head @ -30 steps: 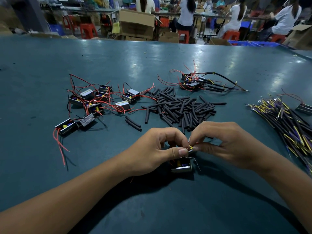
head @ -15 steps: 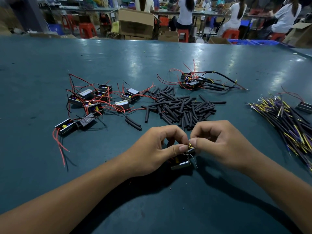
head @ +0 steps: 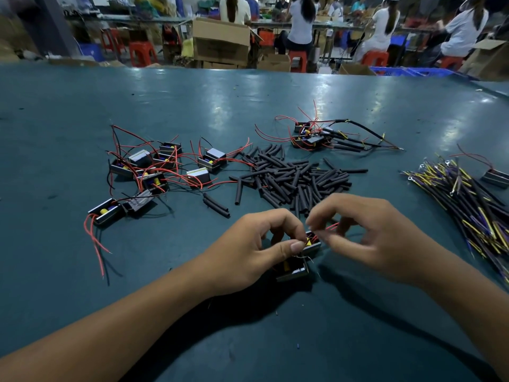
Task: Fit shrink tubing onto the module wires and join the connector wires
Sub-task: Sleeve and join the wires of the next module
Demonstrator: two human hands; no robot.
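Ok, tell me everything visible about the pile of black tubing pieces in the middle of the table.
The pile of black tubing pieces is a loose heap of short, matte, rubbery-looking sleeves, cut to roughly similar lengths and lying flat in all directions on the green table. A few strays lie apart at its left edge, and red module wires reach its left side. Neither hand touches it; both work just in front of it.

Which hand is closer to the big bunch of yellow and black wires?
Right. The right hand is just left of the wire bunch; the left hand is farther away, beyond the right one.
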